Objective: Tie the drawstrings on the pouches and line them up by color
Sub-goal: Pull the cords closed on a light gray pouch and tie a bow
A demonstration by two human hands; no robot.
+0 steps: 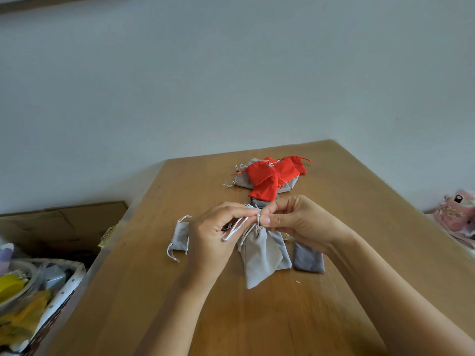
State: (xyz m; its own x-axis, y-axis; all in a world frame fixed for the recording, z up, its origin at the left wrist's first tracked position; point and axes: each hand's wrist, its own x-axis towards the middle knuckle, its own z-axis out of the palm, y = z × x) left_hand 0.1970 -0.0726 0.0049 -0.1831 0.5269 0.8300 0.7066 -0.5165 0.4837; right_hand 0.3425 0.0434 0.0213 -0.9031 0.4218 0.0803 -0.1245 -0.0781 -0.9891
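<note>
Left hand (213, 235) pinches the white drawstring (235, 228); right hand (295, 222) pinches the gathered neck of the grey pouch (259, 258), which hangs between and below both hands over the wooden table (231, 317), red pouches (270, 176) beyond.

Beside the wooden table (257, 317), cardboard box (64, 222) and cluttered basket (73, 280) (pink object (457, 214) far right)

No text can be read; print on the yellow packet (109, 233) beside the table is too blurred
</note>
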